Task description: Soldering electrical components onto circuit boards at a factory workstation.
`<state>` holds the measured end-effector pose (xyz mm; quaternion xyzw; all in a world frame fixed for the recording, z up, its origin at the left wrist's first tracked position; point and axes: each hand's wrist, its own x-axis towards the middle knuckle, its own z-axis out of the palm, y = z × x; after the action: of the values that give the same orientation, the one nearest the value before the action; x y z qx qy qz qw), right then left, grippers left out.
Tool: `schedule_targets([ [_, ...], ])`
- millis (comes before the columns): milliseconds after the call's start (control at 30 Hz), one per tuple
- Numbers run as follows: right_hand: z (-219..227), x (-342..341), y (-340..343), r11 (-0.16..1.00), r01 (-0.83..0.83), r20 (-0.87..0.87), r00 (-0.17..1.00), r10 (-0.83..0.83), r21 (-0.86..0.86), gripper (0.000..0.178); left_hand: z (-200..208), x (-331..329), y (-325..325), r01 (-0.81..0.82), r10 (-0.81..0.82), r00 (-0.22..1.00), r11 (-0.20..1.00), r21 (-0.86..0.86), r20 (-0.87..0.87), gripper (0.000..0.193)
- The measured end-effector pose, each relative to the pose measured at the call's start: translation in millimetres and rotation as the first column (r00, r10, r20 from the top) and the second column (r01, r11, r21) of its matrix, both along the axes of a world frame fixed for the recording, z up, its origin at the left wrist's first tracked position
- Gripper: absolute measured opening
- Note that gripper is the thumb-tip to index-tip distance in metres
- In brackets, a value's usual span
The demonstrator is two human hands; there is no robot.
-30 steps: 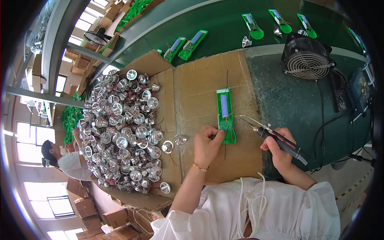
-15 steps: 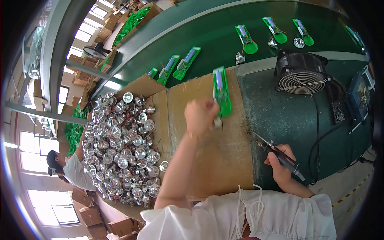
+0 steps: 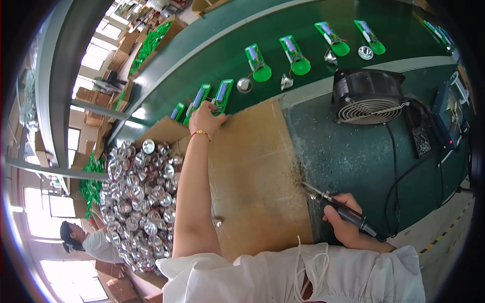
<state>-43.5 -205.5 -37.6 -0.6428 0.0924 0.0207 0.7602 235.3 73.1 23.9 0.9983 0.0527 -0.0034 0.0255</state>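
Observation:
My left hand (image 3: 206, 119) reaches to the belt's near edge, thumb apart from the bent fingers, at the near end of a green plastic housing (image 3: 223, 94) with a blue-purple cell in it. Whether the fingertips touch it is partly hidden. Another green housing (image 3: 201, 94) lies just left of it, partly behind the hand. Low on the right, my right hand (image 3: 344, 220) is wrapped round a black-handled soldering iron (image 3: 348, 215). Its thin metal tip points up and left, over the right edge of the cardboard sheet (image 3: 257, 187).
A box piled with silvery lamp reflectors (image 3: 139, 202) stands left. Several housings with wired reflectors lie along the green belt (image 3: 212, 63). A black fan (image 3: 369, 96) and a blue soldering station (image 3: 447, 121) stand right, with cables. Another person (image 3: 96, 242) works far left.
My left hand has gone up and left from the cardboard to the belt. The housing from the cardboard now lies on the belt with its reflector. The view has shifted; my right hand keeps the iron.

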Motion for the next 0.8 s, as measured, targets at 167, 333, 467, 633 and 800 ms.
schedule_targets([
  [167,8,1,3,0.991,0.073,0.032,0.997,-0.069,-0.112,0.013,-9,-139,-37,0.243,-0.192,0.961,0.930,-0.275,0.201,0.035],
  [333,-2,1,12,0.991,0.104,0.180,0.980,-0.088,-0.082,0.017,-19,-261,-65,0.161,-0.096,0.978,0.910,-0.382,0.183,0.046],
  [467,0,-7,16,0.990,0.080,0.214,0.975,-0.053,-0.117,0.017,-15,-300,-18,-0.005,0.086,0.973,0.936,-0.351,0.216,0.056],
  [633,-3,-10,17,0.990,0.108,0.216,0.973,-0.085,-0.095,0.020,-22,-294,32,-0.271,0.265,0.952,0.962,0.021,0.153,0.050],
  [800,-4,-12,18,0.981,0.156,0.244,0.962,-0.124,-0.114,0.018,-37,-280,-9,0.130,-0.061,0.954,0.966,-0.224,0.292,0.019],
])
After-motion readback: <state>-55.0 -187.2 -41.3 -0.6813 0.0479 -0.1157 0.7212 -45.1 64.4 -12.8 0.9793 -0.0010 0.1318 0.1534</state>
